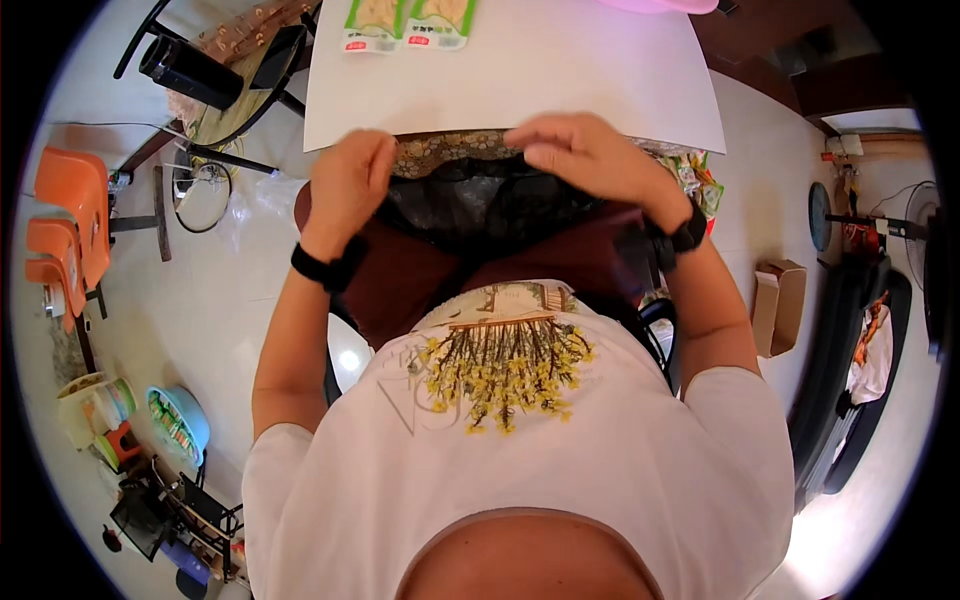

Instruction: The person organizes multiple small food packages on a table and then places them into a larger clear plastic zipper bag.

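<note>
At the near edge of a white table (517,82), my left hand (349,180) is curled, its fingertips turned away from view. Across from it, my right hand (592,159) bends over the same edge with thumb and fingers close together. Between them a black plastic bag (480,196) lies over my lap, below a strip of brown patterned material (450,154) under the tabletop. Whether either hand grips the bag or the strip is hidden. Two green-and-white food packets (373,26) lie flat farther up the table.
A pink basin (660,6) stands at the table's far right. Colourful packets (701,184) sit low beside my right forearm. To the left are orange chairs (75,217), a round table with a black flask (191,71), and a blue tub (180,424) of packets. A cardboard box (778,307) stands right.
</note>
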The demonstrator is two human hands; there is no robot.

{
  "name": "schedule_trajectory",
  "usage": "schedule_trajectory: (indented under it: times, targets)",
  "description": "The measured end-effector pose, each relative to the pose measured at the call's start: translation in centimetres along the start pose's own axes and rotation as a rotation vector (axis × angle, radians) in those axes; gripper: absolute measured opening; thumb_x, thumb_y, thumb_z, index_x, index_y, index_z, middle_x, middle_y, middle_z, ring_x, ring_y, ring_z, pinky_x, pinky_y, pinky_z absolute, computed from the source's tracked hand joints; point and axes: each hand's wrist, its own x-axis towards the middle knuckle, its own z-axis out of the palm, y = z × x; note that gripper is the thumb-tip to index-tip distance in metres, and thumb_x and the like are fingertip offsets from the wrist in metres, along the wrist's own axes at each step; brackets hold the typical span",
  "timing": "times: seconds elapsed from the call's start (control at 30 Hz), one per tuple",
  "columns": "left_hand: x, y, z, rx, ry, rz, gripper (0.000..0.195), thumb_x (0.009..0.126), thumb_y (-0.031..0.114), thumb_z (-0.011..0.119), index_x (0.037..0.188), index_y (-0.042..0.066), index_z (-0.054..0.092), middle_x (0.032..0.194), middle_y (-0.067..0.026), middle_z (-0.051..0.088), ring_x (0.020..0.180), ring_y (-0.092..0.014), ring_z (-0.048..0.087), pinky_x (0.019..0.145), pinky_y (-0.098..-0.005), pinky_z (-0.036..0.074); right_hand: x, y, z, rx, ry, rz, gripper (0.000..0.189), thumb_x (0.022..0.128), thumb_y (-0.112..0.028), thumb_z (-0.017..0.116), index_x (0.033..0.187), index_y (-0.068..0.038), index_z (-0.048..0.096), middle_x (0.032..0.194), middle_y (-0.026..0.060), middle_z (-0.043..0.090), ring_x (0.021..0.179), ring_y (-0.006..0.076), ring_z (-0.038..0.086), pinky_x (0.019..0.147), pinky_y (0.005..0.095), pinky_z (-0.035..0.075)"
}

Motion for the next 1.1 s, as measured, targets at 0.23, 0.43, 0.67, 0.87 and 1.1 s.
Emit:
schedule_trajectory:
  times: [0.23,0.43,0.67,0.87,1.1]
  targets:
    - [-6.6,2.2,8.2,-0.003,-0.477,0.196,0.035,0.085,0.017,0.062,0.118,0.006,0.058,0.107,-0.0158,0.063,0.102,-0.033,0.059,0.088,-0.0434,0.045,-3.9,8.9,8.6,-0.549,0.141,-0.249,0.032,0.09,-0.03,0.057,0.108,-0.005,0.064,0.108,0.0161,0.064,0.112,0.0319,0.056,0.1,0.0448,0.038]
    - [-9.0,3.4,9.3,0.105,-1.161,0.03,0.036,0.092,0.028,0.052,0.12,0.007,0.059,0.112,-0.0159,0.064,0.102,-0.033,0.06,0.087,-0.0423,0.046,-6.5,9.6,9.4,-0.683,-0.26,0.389,0.043,0.089,-0.044,0.053,0.106,-0.006,0.065,0.097,0.0156,0.067,0.099,0.0354,0.06,0.094,0.0483,0.04]
    - [-8.1,1.8,9.2,-0.063,-0.959,0.007,0.029,0.089,0.022,0.054,0.106,0.0,0.063,0.104,-0.0192,0.064,0.096,-0.037,0.06,0.082,-0.0432,0.048,-8.6,12.0,11.0,-0.64,-0.129,0.456,0.04,0.089,-0.038,0.054,0.11,-0.005,0.062,0.099,0.0196,0.065,0.097,0.0362,0.061,0.083,0.0452,0.048]
    - [-5.3,2.3,13.0,0.007,-0.765,0.186,0.022,0.087,0.016,0.054,0.101,0.001,0.064,0.113,-0.0183,0.059,0.096,-0.038,0.059,0.081,-0.0448,0.048,-10.1,15.0,11.5,-0.654,0.411,0.178,0.046,0.086,-0.02,0.061,0.127,-0.001,0.05,0.115,0.0282,0.056,0.101,0.0434,0.055,0.089,0.044,0.046]
    - [-5.2,4.2,17.8,0.097,-0.837,0.266,0.019,0.085,0.011,0.054,0.098,0.001,0.064,0.119,-0.0186,0.056,0.097,-0.039,0.058,0.08,-0.0445,0.049,-10.5,13.9,10.5,-0.561,0.552,0.368,0.038,0.086,-0.015,0.058,0.116,0.006,0.048,0.103,0.0317,0.058,0.1,0.0454,0.054,0.089,0.0483,0.043]
